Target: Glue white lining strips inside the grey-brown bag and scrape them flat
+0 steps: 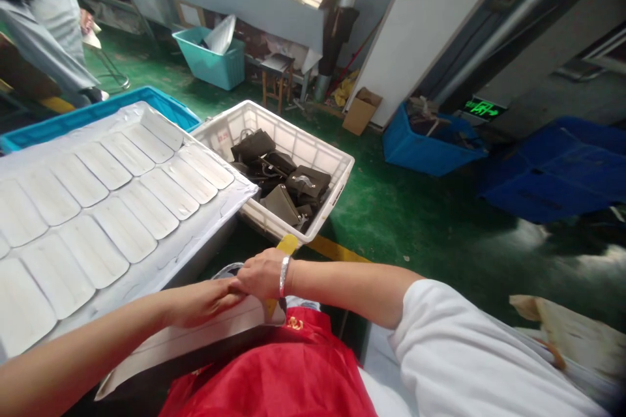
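Observation:
Across my lap lies a long pale panel (195,345) with a dark underside. My left hand (203,303) rests on its upper side, fingers stretched out towards the right. Its fingertips meet my right hand (264,273), which is closed and wears a silver bracelet (283,275) at the wrist. A flat yellow strip (288,245) sticks out beyond my right hand, and more yellow shows below it. What kind of tool it is, I cannot make out. Behind my hands, part of a clear or grey curved item (227,270) is mostly hidden.
At left, a white-covered table (166,273) bears rows of pale rounded panels (102,247). A white crate (337,192) beyond it holds dark bags (306,182). Blue bins (425,150) and a teal bin (215,62) stand on the green floor. A person (53,32) is at upper left.

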Demonstrator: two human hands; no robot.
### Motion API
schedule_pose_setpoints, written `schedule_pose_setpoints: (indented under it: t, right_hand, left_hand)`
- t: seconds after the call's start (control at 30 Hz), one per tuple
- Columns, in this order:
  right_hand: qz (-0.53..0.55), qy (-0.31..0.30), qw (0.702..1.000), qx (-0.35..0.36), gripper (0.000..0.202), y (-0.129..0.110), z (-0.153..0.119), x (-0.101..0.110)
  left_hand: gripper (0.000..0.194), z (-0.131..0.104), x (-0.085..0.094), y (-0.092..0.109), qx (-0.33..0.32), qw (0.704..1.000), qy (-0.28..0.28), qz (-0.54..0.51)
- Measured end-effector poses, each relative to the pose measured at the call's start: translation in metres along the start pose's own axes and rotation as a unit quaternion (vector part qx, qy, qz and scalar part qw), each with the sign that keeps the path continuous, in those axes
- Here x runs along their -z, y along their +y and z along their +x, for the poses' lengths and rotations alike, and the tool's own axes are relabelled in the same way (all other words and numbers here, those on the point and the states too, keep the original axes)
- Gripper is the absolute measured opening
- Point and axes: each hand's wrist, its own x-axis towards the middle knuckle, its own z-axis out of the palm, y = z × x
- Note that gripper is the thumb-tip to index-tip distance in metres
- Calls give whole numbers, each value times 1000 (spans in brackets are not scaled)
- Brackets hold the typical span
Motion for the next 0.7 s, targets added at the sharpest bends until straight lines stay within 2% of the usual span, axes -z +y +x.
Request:
schedule_pose_setpoints:
  t: [0.13,0.23,0.3,0.37,0.43,0.53,0.63,0.7]
  right_hand:
    - [-23,20,999,42,29,-10,14,-2]
    - [-43,-17,996,79,29,-6,15,3]
    - [-66,-35,994,75,29,5,8,9]
    - [-83,-3,996,22,29,18,-5,16]
    - [-72,65,993,-70,35,30,-21,20]
    - [-24,120,976,-182,49,35,-37,17]
    - [-10,113,974,-199,46,23,-36,3]
    - [-14,116,976,-184,44,11,-27,-9]
  left_hand:
    - [45,-18,-8,10,28,997,57,40]
    - [55,-28,-18,15,64,990,104,65]
    - [65,-34,-23,16,95,984,136,61]
    - [73,-37,-27,16,122,977,168,49]
    - [74,-37,-30,14,136,970,192,52]
    - [70,-29,-39,11,116,966,207,105]
    - [63,-20,-53,9,89,950,241,177]
    - [59,-25,-59,7,84,938,274,196]
